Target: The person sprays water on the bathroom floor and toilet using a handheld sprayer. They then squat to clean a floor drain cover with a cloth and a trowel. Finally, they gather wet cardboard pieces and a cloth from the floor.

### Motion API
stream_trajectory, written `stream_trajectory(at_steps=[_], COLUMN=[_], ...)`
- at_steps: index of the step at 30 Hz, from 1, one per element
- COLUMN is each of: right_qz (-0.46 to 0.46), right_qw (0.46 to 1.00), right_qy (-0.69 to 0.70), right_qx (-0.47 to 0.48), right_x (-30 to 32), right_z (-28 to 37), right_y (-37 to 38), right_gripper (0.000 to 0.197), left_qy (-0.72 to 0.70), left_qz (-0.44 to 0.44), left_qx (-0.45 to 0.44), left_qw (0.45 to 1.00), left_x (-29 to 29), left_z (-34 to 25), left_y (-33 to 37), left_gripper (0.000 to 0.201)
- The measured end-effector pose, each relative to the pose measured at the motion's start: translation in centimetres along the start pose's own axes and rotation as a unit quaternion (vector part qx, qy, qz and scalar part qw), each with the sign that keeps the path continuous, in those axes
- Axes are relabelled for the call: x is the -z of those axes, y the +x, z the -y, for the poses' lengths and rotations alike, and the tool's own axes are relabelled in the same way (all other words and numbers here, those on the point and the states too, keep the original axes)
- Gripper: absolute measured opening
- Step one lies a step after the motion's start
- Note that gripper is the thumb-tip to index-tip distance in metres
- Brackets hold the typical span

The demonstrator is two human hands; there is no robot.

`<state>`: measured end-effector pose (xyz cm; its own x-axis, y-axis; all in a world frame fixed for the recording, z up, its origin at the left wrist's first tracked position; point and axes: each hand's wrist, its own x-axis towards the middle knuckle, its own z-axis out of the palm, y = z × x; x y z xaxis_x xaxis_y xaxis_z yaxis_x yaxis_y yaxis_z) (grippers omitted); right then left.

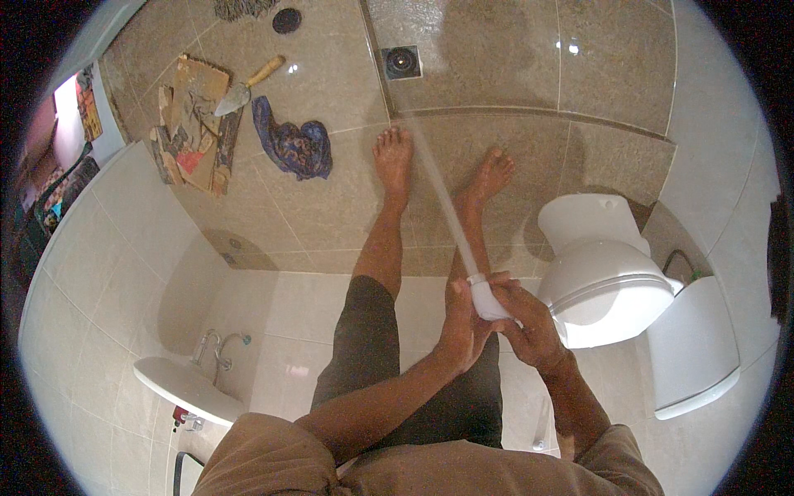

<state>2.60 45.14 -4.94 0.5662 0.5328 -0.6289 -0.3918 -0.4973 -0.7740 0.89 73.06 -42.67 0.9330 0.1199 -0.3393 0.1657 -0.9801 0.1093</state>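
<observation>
Both my hands are closed around a white shower head (489,302) in front of my right leg. My left hand (465,332) grips its left side and lower part, and my right hand (531,321) wraps its right side, so much of it is hidden. A straight jet of water (442,194) shoots from its tip between my bare feet, toward the raised edge in the tiled floor. Beyond that edge sits a square floor drain (402,62) with its dark round middle uncovered.
On the floor at the far left lie broken cardboard and scraps (197,124), a wooden-handled trowel (248,87), a crumpled dark blue bag (294,142) and a round dark cover (286,21). A white toilet (608,285) stands close on my right, a washbasin (186,388) at the lower left.
</observation>
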Motion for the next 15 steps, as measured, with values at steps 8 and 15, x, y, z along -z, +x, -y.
stream_trajectory(at_steps=[8,15], right_qz=[-0.068,-0.049], right_qw=[0.997,0.999], right_qy=[-0.036,0.006], right_qx=[0.03,0.017], right_x=[0.2,-0.1], right_z=[0.1,0.5], right_y=[0.1,0.1], right_gripper=[0.052,0.057], left_qy=[0.0,-0.009], left_qz=[0.001,0.051], left_qx=[0.021,0.016], left_qw=[1.0,0.999], left_x=[-2.8,-2.3], left_z=[1.3,0.4], left_y=[0.1,0.4], left_gripper=[0.031,0.032])
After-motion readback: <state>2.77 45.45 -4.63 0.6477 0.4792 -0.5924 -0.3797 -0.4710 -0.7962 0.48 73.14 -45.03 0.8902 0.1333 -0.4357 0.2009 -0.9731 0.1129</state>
